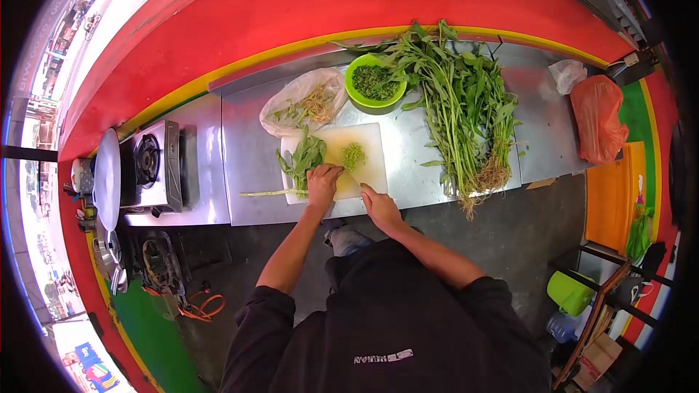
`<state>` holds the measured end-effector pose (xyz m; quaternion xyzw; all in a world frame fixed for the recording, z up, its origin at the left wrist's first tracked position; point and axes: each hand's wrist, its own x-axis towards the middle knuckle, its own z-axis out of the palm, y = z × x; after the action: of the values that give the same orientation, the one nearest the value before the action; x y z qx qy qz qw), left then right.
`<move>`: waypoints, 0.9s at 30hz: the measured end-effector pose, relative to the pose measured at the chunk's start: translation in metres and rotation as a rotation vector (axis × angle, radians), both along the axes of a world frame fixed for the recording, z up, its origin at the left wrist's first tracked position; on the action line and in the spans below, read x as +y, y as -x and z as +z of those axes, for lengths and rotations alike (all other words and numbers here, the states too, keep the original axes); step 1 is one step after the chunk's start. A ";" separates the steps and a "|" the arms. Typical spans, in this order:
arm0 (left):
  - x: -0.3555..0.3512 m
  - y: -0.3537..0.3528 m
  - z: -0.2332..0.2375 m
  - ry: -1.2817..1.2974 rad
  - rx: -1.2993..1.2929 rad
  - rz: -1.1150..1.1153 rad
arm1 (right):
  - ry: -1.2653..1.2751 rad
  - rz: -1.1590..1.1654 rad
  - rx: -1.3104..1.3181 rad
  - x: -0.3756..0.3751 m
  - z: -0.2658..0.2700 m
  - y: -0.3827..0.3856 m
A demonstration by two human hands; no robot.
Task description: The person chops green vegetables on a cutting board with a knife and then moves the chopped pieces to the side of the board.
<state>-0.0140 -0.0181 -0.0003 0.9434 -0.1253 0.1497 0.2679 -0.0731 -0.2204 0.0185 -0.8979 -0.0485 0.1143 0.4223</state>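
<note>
On the white cutting board [373,138], my left hand [322,185] is closed over the stems of a bunch of leafy greens [303,156]. One long pale stem sticks out past the board's left edge. My right hand [381,207] grips a knife [356,180] at the board's front right, its blade pointing toward my left fingers. A small heap of chopped green stems [354,156] lies on the board just beyond the blade. Behind the board stands a lime-green bowl [352,92] of finely chopped greens [374,81].
A large pile of uncut greens with roots [466,109] covers the counter to the right. A clear plastic bag [280,113] with root trimmings lies behind the board. At the left stands a gas stove [164,164]; an orange bag [598,120] sits at the far right.
</note>
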 end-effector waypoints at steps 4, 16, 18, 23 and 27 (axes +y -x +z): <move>-0.001 0.000 0.002 -0.011 0.002 -0.011 | 0.083 0.003 0.016 0.007 -0.007 -0.007; 0.002 0.000 0.002 0.002 0.049 0.006 | 0.076 0.025 0.056 0.007 -0.006 -0.006; 0.001 -0.001 0.003 0.003 0.025 -0.009 | 0.088 0.027 0.035 0.011 -0.008 -0.010; 0.000 -0.002 0.005 0.006 0.039 0.012 | 0.034 -0.009 0.039 0.010 -0.003 -0.008; -0.001 -0.002 0.002 0.039 0.041 0.024 | 0.011 0.000 0.048 0.004 0.003 0.000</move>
<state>-0.0121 -0.0191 0.0021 0.9424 -0.1056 0.1361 0.2869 -0.0730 -0.2163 0.0217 -0.8972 -0.0377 0.1360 0.4185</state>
